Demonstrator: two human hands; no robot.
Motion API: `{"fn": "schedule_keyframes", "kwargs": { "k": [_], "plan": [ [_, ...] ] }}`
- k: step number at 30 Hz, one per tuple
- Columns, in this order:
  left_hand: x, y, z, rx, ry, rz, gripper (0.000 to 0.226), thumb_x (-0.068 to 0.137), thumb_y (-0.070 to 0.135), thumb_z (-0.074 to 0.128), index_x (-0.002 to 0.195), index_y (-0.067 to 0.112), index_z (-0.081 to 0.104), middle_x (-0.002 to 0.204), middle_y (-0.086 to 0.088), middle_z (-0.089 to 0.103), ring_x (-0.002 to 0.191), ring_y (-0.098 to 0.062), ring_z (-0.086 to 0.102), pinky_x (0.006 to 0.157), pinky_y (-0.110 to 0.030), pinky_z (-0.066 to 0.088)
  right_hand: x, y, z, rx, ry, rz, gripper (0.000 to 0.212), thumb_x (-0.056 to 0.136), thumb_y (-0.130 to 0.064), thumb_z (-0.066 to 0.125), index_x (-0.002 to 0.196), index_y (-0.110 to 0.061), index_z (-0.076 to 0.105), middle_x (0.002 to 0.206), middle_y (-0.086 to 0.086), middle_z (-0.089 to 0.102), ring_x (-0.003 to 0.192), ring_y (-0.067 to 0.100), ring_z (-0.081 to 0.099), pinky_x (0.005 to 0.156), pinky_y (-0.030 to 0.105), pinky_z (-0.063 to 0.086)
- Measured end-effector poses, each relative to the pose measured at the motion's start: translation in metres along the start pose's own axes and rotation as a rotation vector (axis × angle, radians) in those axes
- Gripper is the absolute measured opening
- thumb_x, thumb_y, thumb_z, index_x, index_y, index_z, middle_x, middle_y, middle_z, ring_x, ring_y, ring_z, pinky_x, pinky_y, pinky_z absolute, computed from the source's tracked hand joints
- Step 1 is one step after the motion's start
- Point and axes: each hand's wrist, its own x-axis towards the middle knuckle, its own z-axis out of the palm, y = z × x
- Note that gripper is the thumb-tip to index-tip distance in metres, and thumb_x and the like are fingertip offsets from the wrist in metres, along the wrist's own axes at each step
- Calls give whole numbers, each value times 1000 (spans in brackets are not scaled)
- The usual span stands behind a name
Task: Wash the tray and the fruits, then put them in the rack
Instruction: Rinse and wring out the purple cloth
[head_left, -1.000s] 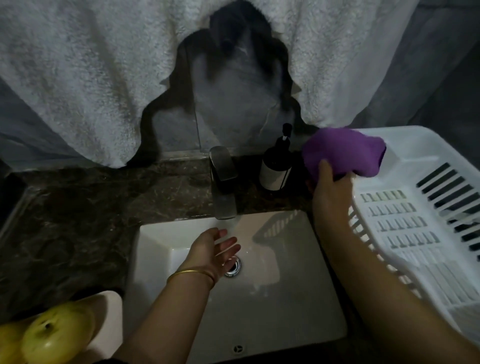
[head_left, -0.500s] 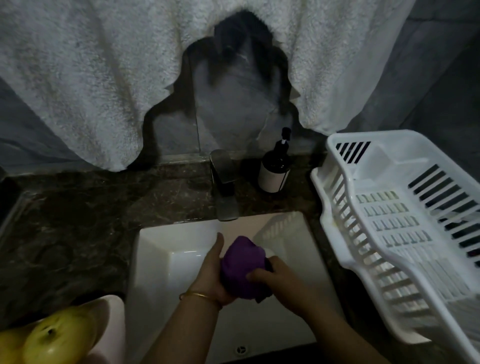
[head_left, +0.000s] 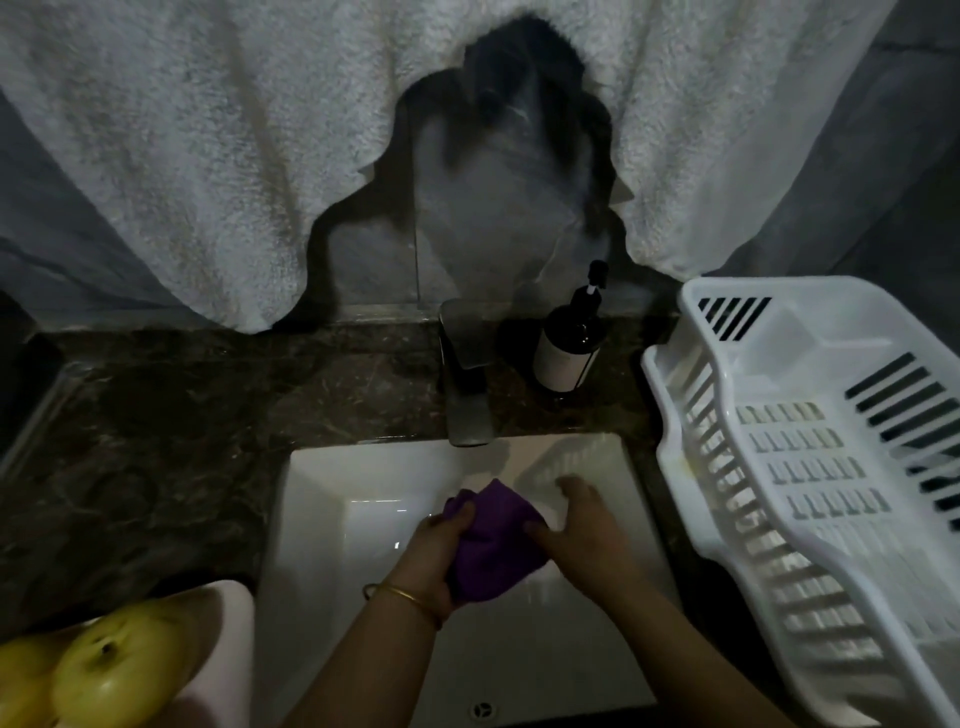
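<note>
A purple cloth (head_left: 493, 545) is bunched over the white sink (head_left: 332, 499), below the faucet (head_left: 465, 384). My left hand (head_left: 436, 551) grips the cloth from the left, thumb over its top. My right hand (head_left: 576, 525) touches the cloth's right side with its fingers spread and relaxed. Yellow-green apples (head_left: 98, 670) lie on a pale tray (head_left: 228, 639) at the bottom left corner. The white plastic rack (head_left: 810, 467) stands right of the sink with nothing in it.
A dark pump bottle (head_left: 569, 343) stands beside the faucet on the dark marble counter (head_left: 182, 415). White towels (head_left: 182, 145) hang over the wall behind. The rack's rim sits close to my right forearm.
My right hand carried the purple cloth from the rack's corner down into the sink. My left hand took hold of it, and the right hand's fingers have now loosened off it.
</note>
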Motion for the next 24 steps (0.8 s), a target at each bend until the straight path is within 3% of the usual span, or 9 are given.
{"fn": "schedule_keyframes", "kwargs": {
  "k": [4, 8, 11, 15, 20, 24],
  "plan": [
    [11, 4, 6, -135, 47, 37, 46, 92, 23, 60, 134, 9, 50, 122, -22, 60, 109, -40, 58, 82, -47, 51, 22, -50, -31, 30, 401, -305, 52, 92, -21, 58, 139, -11, 39, 137, 9, 44, 123, 23, 46, 100, 32, 40],
    [19, 11, 13, -129, 34, 126, 36, 93, 14, 58, 128, 11, 52, 114, -19, 63, 104, -38, 58, 89, -47, 48, 54, -110, -49, -49, 385, -500, 48, 97, -32, 49, 138, -10, 38, 139, 13, 41, 124, 26, 43, 99, 34, 38],
    [20, 16, 17, -128, 40, 157, 36, 91, 10, 59, 127, 11, 52, 112, -17, 63, 101, -36, 59, 88, -46, 49, 76, -140, -45, -270, 294, -452, 57, 98, -47, 38, 141, -11, 30, 141, 18, 36, 126, 33, 40, 96, 40, 39],
    [27, 21, 18, -124, 54, 164, 31, 91, 8, 57, 122, 10, 58, 114, -19, 65, 106, -37, 60, 86, -43, 50, 98, -158, -30, -426, 201, -382, 64, 98, -52, 35, 146, -12, 21, 145, 21, 28, 125, 38, 40, 92, 43, 42],
    [40, 30, 19, -131, 57, 137, 20, 95, 9, 50, 110, 5, 63, 101, -18, 67, 95, -33, 61, 96, -44, 45, 106, -156, -11, -641, 243, -311, 67, 102, -44, 31, 151, -9, 2, 150, 25, 24, 112, 34, 54, 62, 33, 34],
    [48, 36, 20, -117, 53, 91, 26, 95, 13, 51, 115, 2, 62, 92, -14, 67, 85, -29, 61, 90, -39, 47, 107, -162, -7, -639, 293, -284, 70, 99, -54, 27, 149, -8, 10, 145, 25, 29, 114, 35, 52, 64, 33, 36]
  ]
}}
